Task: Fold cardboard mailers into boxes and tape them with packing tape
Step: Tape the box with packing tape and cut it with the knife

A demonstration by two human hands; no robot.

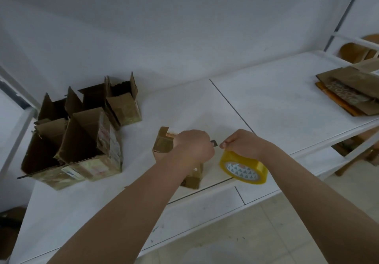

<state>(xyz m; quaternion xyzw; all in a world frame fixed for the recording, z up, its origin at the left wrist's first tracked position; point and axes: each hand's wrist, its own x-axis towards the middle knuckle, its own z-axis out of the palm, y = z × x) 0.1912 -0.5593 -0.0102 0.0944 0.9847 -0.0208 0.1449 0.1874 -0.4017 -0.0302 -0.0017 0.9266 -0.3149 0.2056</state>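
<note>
The left hand (193, 147), at the centre of the frame, is curled closed around a small dark tool (213, 142), of which only the tip projects from the fist toward the right; the tool's type cannot be determined. This hand rests on top of a small cardboard box (164, 142) that stands on the white table (266, 103); the box's lower end reappears below the forearm, near the table's front edge. The right hand (243, 143), just right of centre, grips a roll of yellowish packing tape (244, 168) that hangs below the palm, with the thumb and forefinger pinched together at the hand's left end, close to the tool tip. Any tape strip between the roll and the box is too faint to confirm. The roll's core shows a white label with a triangle pattern. In the left half of the frame, well apart from the hands, a cluster of assembled boxes (82, 134) stands with top flaps open and upright. At the right edge of the frame, a stack of flat cardboard mailers (348, 91) lies on the table. Behind the stack, a wooden chair back (352, 52) is partly visible. Pale floor tiles (235, 243) occupy the lower frame.
</note>
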